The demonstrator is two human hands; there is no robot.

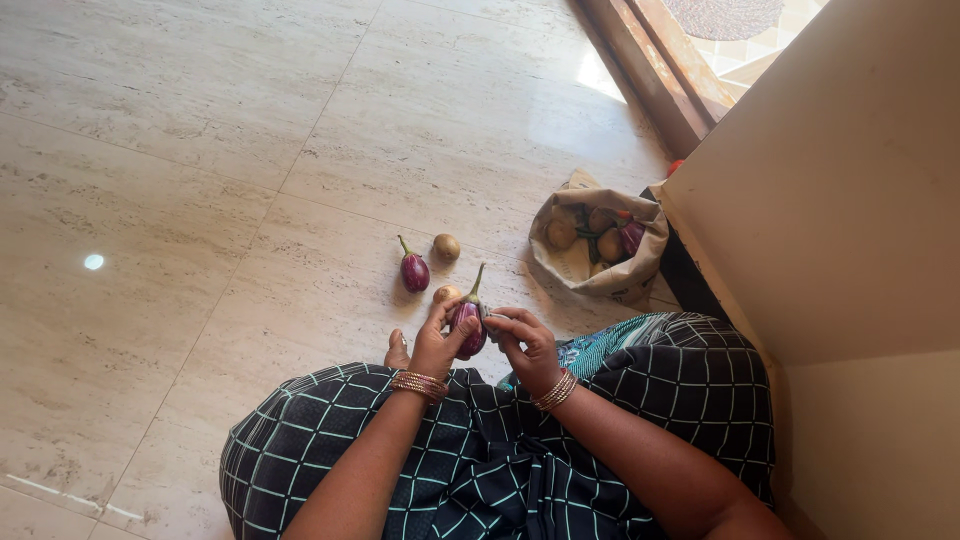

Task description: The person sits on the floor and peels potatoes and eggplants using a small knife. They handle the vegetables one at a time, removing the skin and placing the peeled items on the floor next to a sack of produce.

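Fingers of the left hand (432, 345) wrap a small purple eggplant (467, 328), thumb across its front, holding it up over the lap. The right hand (524, 345) comes in from the other side, fingertips curled and pinched against the eggplant's flank; whether a small blade sits in that grip I cannot tell from where I stand. The eggplant's long axis runs nearly upright, tilted a little, green stem (478, 278) pointing away from the person and rounded end down toward the palm. It lies between the two hands, touching both, with the left bearing its weight.

Outward from there: bangles on both wrists, a dark checked garment (480, 460) over folded knees, a bare toe showing. On the pale marble floor (200, 200) just beyond the hands lie a second eggplant (414, 270) and two small potatoes, one (446, 246) beside it, one (446, 294) half hidden behind the left thumb. Further right, against the wall, a crumpled paper bag (600, 270) holds more potatoes and eggplants.
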